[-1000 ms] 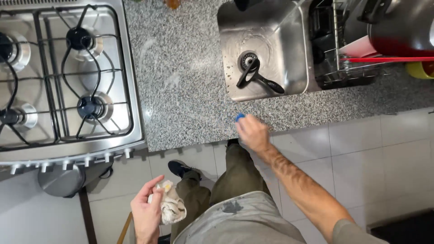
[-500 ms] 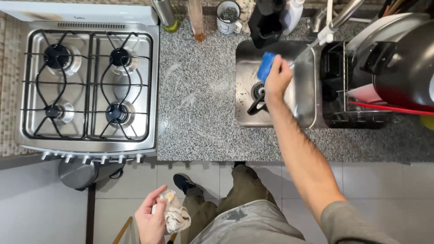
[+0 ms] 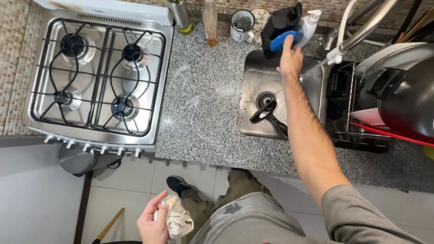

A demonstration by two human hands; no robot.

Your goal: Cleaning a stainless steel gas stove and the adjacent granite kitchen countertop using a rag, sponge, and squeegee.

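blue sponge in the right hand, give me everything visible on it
The sponge is bright blue, oblong and soft-looking, with a flat upper face; no scouring layer shows. It lies tilted, one end higher, pinched at its lower edge by the fingers of the right hand, which hide part of it. It is held in the air over the back rim of the steel sink, just in front of a black dispenser bottle. Whether it touches the bottle, or is wet, cannot be told.

A grey short-sleeved shirt (image 3: 357,217), stained olive-grey trousers (image 3: 244,212) and a dark shoe (image 3: 177,184) at seven o'clock clothe the person.
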